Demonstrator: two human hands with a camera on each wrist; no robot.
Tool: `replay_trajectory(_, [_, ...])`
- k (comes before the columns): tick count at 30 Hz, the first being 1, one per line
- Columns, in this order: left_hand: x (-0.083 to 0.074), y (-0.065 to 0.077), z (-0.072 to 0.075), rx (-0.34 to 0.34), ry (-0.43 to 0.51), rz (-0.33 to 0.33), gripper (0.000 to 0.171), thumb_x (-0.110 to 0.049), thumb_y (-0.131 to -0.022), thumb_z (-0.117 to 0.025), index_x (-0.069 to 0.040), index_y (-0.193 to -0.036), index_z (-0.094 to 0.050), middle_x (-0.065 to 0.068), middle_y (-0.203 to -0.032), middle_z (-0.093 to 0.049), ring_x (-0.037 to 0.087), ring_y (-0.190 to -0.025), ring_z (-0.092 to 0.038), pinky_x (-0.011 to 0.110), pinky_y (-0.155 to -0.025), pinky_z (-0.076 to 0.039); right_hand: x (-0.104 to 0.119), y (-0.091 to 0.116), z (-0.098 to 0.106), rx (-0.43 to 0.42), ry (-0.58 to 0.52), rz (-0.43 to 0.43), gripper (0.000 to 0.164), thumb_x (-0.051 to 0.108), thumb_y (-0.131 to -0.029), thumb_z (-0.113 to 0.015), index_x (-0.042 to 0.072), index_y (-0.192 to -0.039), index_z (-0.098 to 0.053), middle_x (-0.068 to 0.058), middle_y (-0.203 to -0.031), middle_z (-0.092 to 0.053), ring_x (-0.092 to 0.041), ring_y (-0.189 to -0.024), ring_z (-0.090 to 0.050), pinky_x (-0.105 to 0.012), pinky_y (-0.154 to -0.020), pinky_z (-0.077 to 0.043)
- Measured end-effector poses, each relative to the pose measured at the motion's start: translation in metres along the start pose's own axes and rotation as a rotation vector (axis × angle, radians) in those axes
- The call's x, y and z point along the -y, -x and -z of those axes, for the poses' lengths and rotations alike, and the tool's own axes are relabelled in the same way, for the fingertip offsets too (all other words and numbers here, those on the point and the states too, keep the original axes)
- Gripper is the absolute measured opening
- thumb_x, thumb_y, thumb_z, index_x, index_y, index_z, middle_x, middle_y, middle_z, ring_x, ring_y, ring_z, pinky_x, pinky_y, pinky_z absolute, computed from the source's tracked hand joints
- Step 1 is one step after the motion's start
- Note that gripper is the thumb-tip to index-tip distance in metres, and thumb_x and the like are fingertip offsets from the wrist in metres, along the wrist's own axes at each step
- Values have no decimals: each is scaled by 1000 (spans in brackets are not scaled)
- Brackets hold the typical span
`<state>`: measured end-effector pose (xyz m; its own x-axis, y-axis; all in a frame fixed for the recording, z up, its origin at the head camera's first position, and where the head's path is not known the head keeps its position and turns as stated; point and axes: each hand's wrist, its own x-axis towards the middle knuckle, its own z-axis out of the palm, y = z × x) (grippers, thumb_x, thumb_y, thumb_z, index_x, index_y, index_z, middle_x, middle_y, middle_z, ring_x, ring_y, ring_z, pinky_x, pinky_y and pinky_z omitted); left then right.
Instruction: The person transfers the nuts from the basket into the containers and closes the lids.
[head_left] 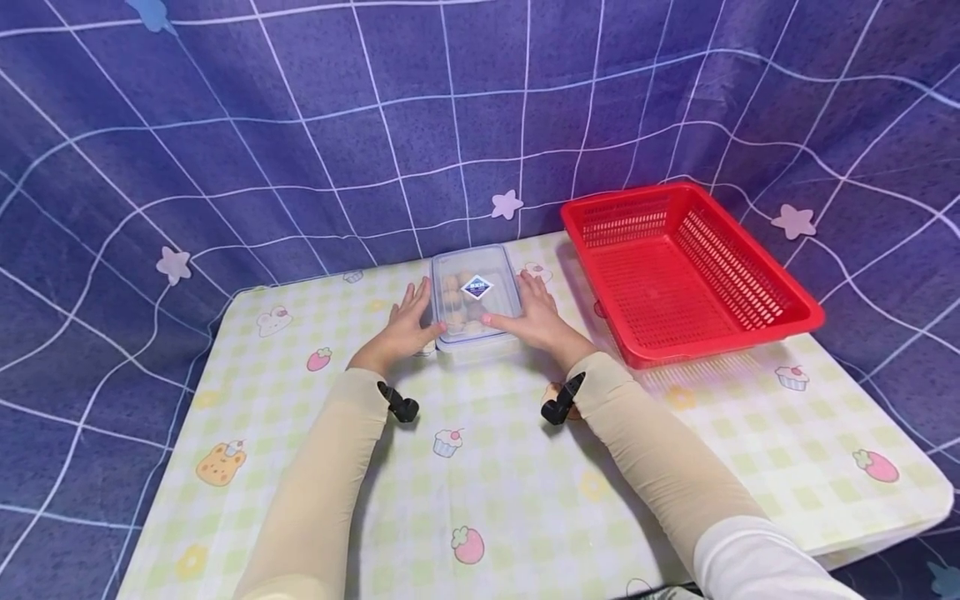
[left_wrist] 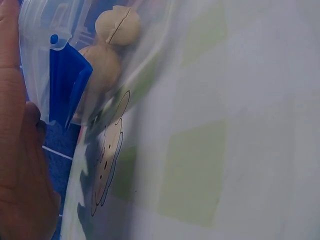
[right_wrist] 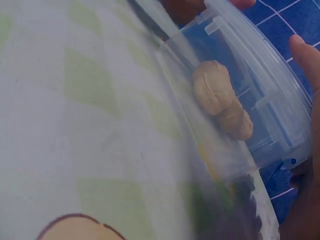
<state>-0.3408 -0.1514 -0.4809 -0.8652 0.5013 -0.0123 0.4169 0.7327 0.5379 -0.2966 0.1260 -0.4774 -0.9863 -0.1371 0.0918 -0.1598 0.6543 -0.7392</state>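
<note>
A clear plastic food container point(head_left: 491, 260) with a blue-edged lid sits near the table's back edge, a blue-and-white label point(head_left: 477, 287) on its top. Several walnuts point(right_wrist: 211, 87) lie inside. My left hand point(head_left: 401, 332) is against its left side, fingers stretched out and thumb at the lid's front corner. On the opposite side, my right hand point(head_left: 542, 318) lies along the edge, with its thumb over the lid. In the left wrist view, a blue side clip point(left_wrist: 69, 82) hangs angled outward from the lid beside the left hand. Parts of both hands' fingers are hidden.
A red plastic basket point(head_left: 645, 279) with slotted walls stands at the back right of the table. A checked cloth point(head_left: 405, 517) with cartoon prints covers the tabletop. Behind and around hangs a blue curtain point(head_left: 315, 150) with white grid lines.
</note>
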Motion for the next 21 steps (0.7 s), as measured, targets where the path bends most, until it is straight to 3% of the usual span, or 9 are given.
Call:
replay_trajectory(2, [1, 1, -1, -8, 21, 2, 93, -44, -104, -53, -9, -161, 11, 8, -169, 9, 36, -154, 12, 64, -122, 3, 0, -1, 0, 6, 5, 6, 111, 63, -85, -66, 0, -161, -16, -16, -169, -10, -37, -155, -1, -56, -125, -6])
replay_trajectory(5, [2, 4, -5, -23, 140, 22, 90, -44, -104, -52, -14, -162, 10, 4, -170, 11, 32, -155, 11, 57, -124, 2, -2, -1, -2, 29, -110, -23, 101, 62, -92, -58, 3, -162, -14, -16, -169, -6, -36, -156, -2, -57, -125, -8])
replay_trajectory(7, [2, 5, -10, -40, 263, 48, 85, -45, -105, -50, -21, -163, 9, 1, -170, 11, 29, -156, 7, 52, -125, 0, -6, 0, -6, 30, -293, -61, 87, 55, -100, -51, 7, -163, -15, -15, -170, -6, -33, -156, -4, -55, -125, -8])
replay_trajectory(10, [-4, 7, -15, -78, 443, 127, 76, -43, -107, -47, -28, -164, 2, 9, -170, -4, 31, -155, -9, 49, -126, -7, -11, 0, -14, -2, -649, -137, 67, 41, -107, -46, 17, -163, -20, -9, -170, -13, -28, -155, -14, -48, -126, -13])
replay_trajectory(12, [-7, 5, -21, -132, 594, 181, 72, -43, -106, -49, -35, -163, -8, 13, -168, -15, 31, -154, -19, 48, -125, -16, -13, -1, -19, -34, -876, -151, 60, 30, -108, -47, 17, -162, -25, -9, -168, -20, -27, -153, -22, -42, -125, -19])
replay_trajectory(15, [-7, 1, -32, -246, 796, 226, 69, -41, -103, -57, -37, -162, -21, 18, -162, -31, 29, -149, -32, 45, -121, -29, -12, -4, -23, -69, -1085, -167, 58, 17, -107, -50, 12, -160, -29, -13, -166, -26, -29, -149, -33, -38, -121, -32])
replay_trajectory(17, [-12, 1, -37, -308, 906, 230, 68, -37, -101, -62, -35, -160, -28, 18, -159, -37, 28, -146, -38, 41, -118, -36, -11, -5, -23, -97, -1131, -169, 60, 11, -105, -53, 9, -160, -29, -18, -163, -29, -31, -146, -37, -39, -118, -36])
replay_trajectory(21, [-15, 2, -40, -379, 943, 194, 73, -34, -100, -66, -24, -162, -28, 18, -156, -43, 29, -141, -44, 39, -117, -39, -11, -5, -21, -174, -1128, -164, 73, 3, -99, -61, 9, -162, -24, -21, -159, -36, -33, -143, -42, -41, -115, -41])
